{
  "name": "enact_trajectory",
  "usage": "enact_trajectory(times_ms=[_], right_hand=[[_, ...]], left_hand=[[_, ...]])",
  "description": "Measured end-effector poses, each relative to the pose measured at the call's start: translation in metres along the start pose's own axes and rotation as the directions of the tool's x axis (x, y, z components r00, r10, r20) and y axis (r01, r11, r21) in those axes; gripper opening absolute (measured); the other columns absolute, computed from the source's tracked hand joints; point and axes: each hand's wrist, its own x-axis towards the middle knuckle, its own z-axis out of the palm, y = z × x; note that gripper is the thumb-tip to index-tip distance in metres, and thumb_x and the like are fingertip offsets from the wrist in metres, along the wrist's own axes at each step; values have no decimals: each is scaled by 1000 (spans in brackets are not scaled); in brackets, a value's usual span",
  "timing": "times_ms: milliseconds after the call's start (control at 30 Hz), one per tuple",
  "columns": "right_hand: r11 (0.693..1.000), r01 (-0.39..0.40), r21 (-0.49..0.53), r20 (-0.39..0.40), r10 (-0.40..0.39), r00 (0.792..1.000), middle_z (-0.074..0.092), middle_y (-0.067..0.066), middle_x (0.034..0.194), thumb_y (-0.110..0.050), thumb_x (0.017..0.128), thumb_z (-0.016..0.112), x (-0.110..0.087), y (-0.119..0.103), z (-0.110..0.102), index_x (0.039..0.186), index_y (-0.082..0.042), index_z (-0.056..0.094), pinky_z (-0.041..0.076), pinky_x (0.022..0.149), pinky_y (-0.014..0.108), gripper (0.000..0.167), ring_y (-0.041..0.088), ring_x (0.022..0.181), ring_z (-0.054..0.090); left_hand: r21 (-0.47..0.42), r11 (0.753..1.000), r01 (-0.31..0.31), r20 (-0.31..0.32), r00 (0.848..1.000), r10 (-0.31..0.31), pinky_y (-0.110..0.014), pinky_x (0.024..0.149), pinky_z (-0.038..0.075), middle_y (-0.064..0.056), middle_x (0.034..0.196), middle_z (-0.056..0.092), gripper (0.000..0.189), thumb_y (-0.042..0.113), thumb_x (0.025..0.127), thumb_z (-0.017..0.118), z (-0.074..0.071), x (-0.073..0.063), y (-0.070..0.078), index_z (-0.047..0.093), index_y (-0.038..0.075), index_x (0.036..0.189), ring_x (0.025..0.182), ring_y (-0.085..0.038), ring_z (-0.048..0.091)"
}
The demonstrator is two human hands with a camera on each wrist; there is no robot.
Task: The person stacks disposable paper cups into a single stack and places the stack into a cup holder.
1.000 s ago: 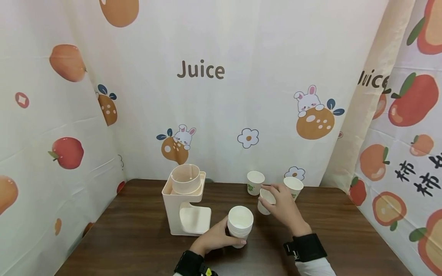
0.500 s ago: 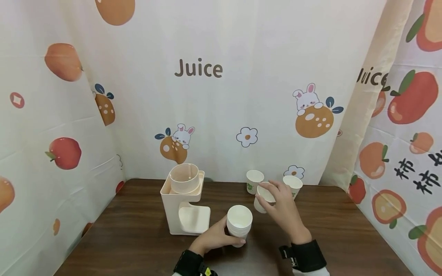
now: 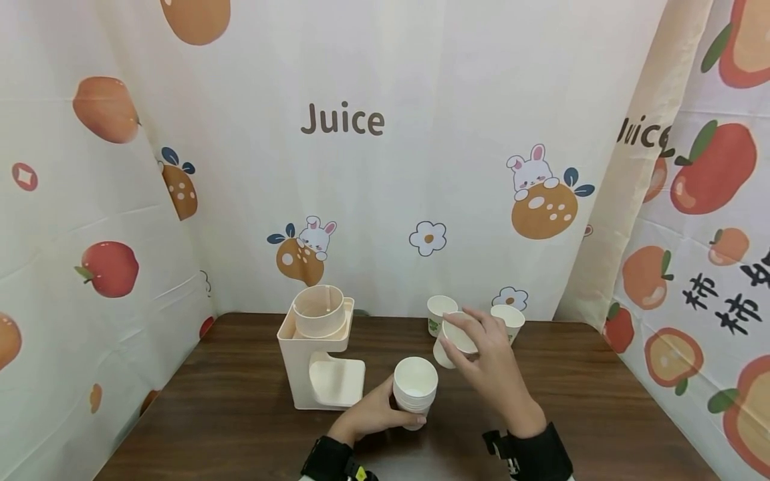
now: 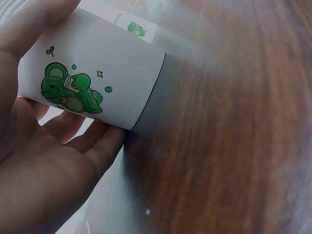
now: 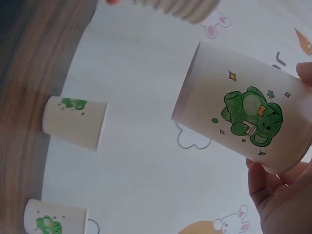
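My left hand [image 3: 379,413] holds a stack of white paper cups [image 3: 415,382] upright, thumb and fingers curled round its lower part. In the left wrist view the outer cup [image 4: 122,73] has a green bear print, and its base is at the dark table. My right hand [image 3: 496,367] pinches a single paper cup [image 3: 444,353] near its rim with thumb and fingers. That cup is tilted and appears lifted off the table; the right wrist view shows the green bear on its side. Two more paper cups, one at the left [image 3: 439,312] and one at the right [image 3: 510,316], stand behind it.
A cream juicer-like appliance [image 3: 295,374] with a round open top stands left of the stack. The dark wooden table [image 3: 222,407] is bounded by a fruit-printed cloth [image 3: 373,180] at the back and sides.
My right hand has raised the single cup and brought it slightly left, tilting it. The left hand stays on the stack. The head view has shifted slightly.
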Motion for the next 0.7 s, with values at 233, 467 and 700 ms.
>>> enact_trajectory(times_ms=[233, 467, 700], right_hand=[[998, 44, 54, 17, -45, 999, 61, 12, 132, -22, 86, 77, 2, -11, -2, 127, -16, 69, 36, 98, 55, 42, 33, 130, 49], [994, 71, 81, 32, -74, 997, 60, 11, 133, -29, 89, 76, 2, -22, 2, 126, -19, 69, 39, 95, 54, 38, 34, 128, 48], [986, 120, 114, 73, -129, 989, 58, 6, 136, -36, 94, 72, 1, -35, 8, 127, -22, 68, 42, 93, 50, 36, 31, 125, 48]], left_hand=[[-8, 1000, 5, 22, 1000, -4, -49, 105, 35, 3, 130, 57, 79, 22, 84, 84, -2, 2, -4, 38, 25, 148, 121, -19, 52], [-10, 1000, -7, 32, 999, 7, -48, 103, 36, 3, 128, 58, 76, 22, 85, 83, -2, 1, -5, 39, 25, 146, 119, -20, 54], [-7, 1000, 5, 33, 999, -5, -46, 101, 38, 1, 127, 58, 77, 23, 85, 82, -3, 1, -4, 38, 23, 147, 117, -20, 55]])
